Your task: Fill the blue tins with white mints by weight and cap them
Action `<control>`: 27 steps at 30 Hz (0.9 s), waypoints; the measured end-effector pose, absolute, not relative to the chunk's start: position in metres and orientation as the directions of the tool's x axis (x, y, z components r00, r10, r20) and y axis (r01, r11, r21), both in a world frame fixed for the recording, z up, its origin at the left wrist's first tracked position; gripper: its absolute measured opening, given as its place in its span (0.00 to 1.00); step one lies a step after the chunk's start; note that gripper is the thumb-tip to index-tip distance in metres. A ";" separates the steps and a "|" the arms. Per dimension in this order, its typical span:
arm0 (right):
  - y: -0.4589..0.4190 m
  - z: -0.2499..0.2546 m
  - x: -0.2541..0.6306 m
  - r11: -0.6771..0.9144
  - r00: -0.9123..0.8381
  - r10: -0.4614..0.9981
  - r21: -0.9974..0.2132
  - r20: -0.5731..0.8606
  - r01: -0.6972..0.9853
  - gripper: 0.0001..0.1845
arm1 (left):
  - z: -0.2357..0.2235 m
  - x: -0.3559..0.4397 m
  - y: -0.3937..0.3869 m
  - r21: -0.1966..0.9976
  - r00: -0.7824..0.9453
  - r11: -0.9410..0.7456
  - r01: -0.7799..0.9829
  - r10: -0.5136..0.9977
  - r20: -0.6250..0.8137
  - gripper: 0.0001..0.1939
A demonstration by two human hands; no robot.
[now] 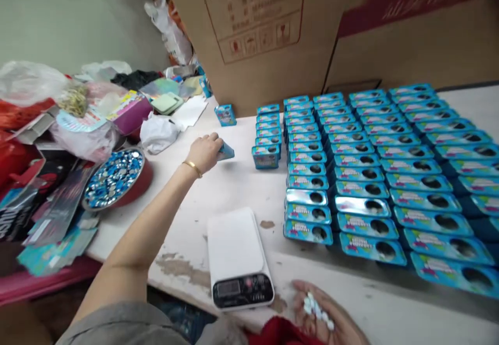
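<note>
My left hand reaches out over the table, its fingers closed on a small blue box. My right hand is low at the table's front edge, palm up and cupped. A small heap of white, pill-like pieces rests in that palm. Between the two hands, nearer the right, stands a white digital scale with a black display panel. Right of my left hand stands a short row of blue boxes, and a single blue box is beyond it.
Long rows of blue boxes with dark round openings fill the right side. A red bowl of blue and silver pieces sits left, beside piled plastic bags. Large cardboard cartons wall off the back.
</note>
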State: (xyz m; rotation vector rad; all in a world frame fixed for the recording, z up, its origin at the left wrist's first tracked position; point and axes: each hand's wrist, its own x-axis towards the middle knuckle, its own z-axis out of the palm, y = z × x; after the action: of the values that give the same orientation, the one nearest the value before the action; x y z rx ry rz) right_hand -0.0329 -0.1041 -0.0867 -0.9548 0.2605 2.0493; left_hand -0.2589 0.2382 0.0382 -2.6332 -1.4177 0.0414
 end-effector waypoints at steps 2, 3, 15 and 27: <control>-0.105 -0.082 -0.034 -0.610 -0.328 0.642 -0.202 -0.694 -0.767 0.21 | 0.054 -0.259 0.174 -0.149 0.604 -0.605 0.782 0.795 -0.055 0.06; -0.105 -0.080 -0.034 -0.601 -0.314 0.665 -0.235 -0.677 -0.764 0.21 | 0.060 -0.258 0.143 -0.144 0.625 -0.631 0.762 0.776 -0.091 0.07; -0.115 -0.071 -0.026 -0.547 -0.284 0.707 -0.246 -0.648 -0.800 0.13 | 0.074 -0.239 0.011 -0.046 0.633 -0.634 0.772 0.773 -0.045 0.15; -0.142 -0.050 -0.044 -0.566 -0.448 0.719 -0.073 -0.531 -0.821 0.12 | -0.024 -0.170 -0.115 0.269 0.692 -0.642 0.718 0.697 -0.187 0.10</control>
State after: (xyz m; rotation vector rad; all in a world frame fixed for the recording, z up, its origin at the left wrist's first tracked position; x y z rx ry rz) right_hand -0.0443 -0.1421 -0.0501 -0.6454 0.2406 2.0850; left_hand -0.1700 -0.1151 -0.0239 -3.1832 -1.3737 0.1161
